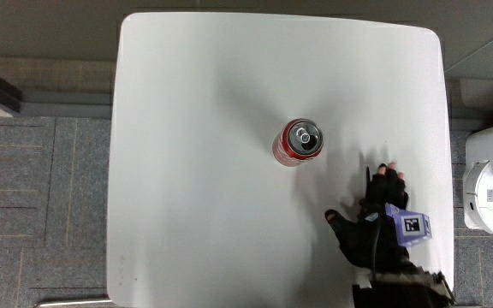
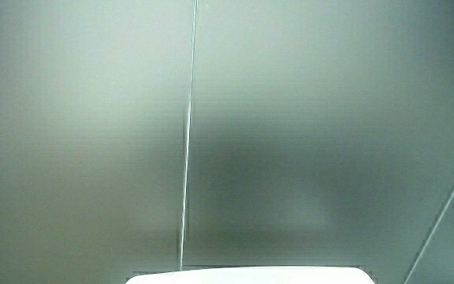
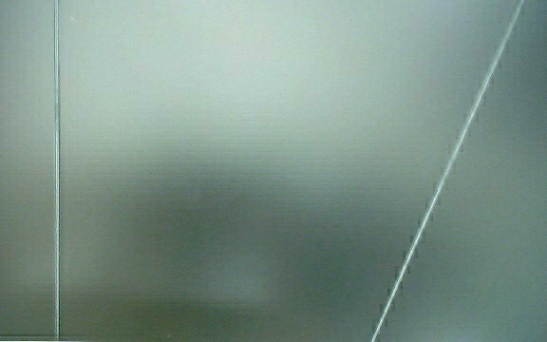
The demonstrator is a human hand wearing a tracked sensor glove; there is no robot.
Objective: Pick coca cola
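A red Coca-Cola can (image 1: pixel 299 142) stands upright near the middle of the white bench (image 1: pixel 195 171), its silver top with the pull tab facing up. It rests on bare surface with nothing touching it.

The hands in play come down to one gloved hand (image 1: pixel 382 214), which lies over the bench nearer to the person than the can and well apart from it, close to the bench's edge. Its fingers (image 1: pixel 389 177) are spread and point toward the can, the thumb (image 1: pixel 334 220) held out to the side, and they hold nothing. A small patterned cube (image 1: pixel 411 224) sits on the back of the glove, and the dark forearm (image 1: pixel 396 282) runs from the wrist back toward the person at the bench's near edge.

Off the bench, past the edge closest to the hand, stands a white appliance (image 1: pixel 492 184), only partly in view; it may be a rice cooker, though that is hard to settle.

Both side views show only a pale wall, with a thin strip of the bench's edge in a side view (image 2: pixel 247 276).
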